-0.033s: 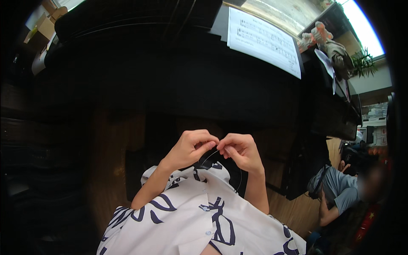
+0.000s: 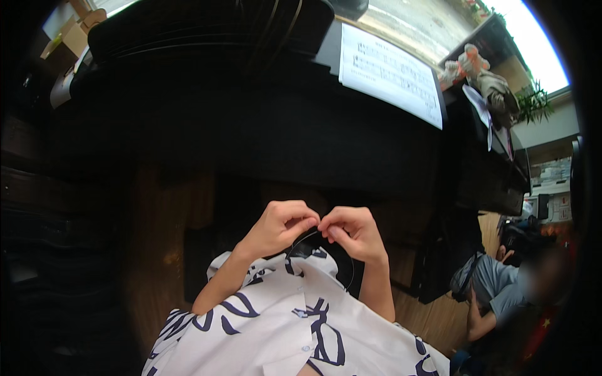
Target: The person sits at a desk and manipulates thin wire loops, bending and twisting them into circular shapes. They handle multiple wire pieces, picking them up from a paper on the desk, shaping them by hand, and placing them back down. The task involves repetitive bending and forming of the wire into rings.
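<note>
In front of my body, a thin, pale, wire-like strand (image 2: pixel 301 238) runs from the meeting fingertips. One part curves down toward my lap, and another hangs in an arc below the right palm. My left hand (image 2: pixel 281 227) is closed in a pinch at one end of it. Against those fingertips, my right hand (image 2: pixel 355 233) pinches the strand too, its thumb bent inward. Whatever small part lies between the fingertips is hidden. Below the hands is my loose white shirt (image 2: pixel 269 326) with dark brush-like marks.
A large black piece of furniture, seemingly a piano (image 2: pixel 251 125), stands ahead. Sheet music (image 2: pixel 392 75) lies on its top right. Farther right are a pink-and-white plush toy (image 2: pixel 470 61), a grey cloth (image 2: pixel 498 91) and a plant (image 2: pixel 534 103). Another person (image 2: pixel 492 285) in grey sits at right.
The whole view has shifted slightly, so the furniture and sheet music sit a little lower. Both hands appear slightly lower, still pinched together on the strand.
</note>
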Demonstrator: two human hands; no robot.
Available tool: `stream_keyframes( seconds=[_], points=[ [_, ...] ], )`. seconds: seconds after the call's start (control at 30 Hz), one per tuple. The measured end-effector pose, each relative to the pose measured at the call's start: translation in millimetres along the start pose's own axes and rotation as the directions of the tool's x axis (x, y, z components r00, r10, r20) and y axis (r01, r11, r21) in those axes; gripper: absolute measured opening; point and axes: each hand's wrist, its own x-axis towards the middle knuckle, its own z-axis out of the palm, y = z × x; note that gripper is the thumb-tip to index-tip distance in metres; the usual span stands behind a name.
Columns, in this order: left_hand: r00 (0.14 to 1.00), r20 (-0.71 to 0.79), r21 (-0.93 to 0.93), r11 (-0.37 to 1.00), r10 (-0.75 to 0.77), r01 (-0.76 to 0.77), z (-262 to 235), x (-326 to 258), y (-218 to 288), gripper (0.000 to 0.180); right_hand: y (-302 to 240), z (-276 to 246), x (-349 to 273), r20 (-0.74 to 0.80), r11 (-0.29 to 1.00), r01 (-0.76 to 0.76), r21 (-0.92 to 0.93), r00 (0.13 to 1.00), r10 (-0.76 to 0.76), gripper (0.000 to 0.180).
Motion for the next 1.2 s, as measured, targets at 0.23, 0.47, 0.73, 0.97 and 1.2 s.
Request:
stream_keyframes(
  seconds=[0.23, 0.47, 0.73, 0.97, 1.2],
  points=[
    [0.892, -0.436, -0.158, 0.966, 0.117, -0.204, -46, -31, 13, 0.014, -25, 40, 41, 0.323, 0.912, -0.053, 0.406, 0.942, -0.089, 0.071],
    [0.573, -0.817, -0.150, 0.938, 0.060, -0.311, -110, -46, 10, 0.020, -40, 66, 77, 0.755, 0.957, -0.094, 0.273, 0.638, -0.153, 0.030],
    [0.370, -0.920, 0.003, 0.949, 0.125, -0.314, -189, -56, 6, 0.020, -74, 37, 89, 0.541, 0.709, 0.046, 0.704, 0.613, -0.576, 0.020],
    [0.231, -0.940, 0.185, 0.943, 0.253, -0.278, -231, -52, 3, 0.018, -172, -8, 132, 0.476, 0.767, 0.303, 0.565, 0.640, -0.603, 0.009],
    [0.109, -0.770, 0.628, 0.777, 0.628, -0.042, -263, 10, -28, 0.011, -259, 12, 261, 0.439, 0.507, 0.750, -0.424, 0.660, -0.610, 0.023]
  ],
)
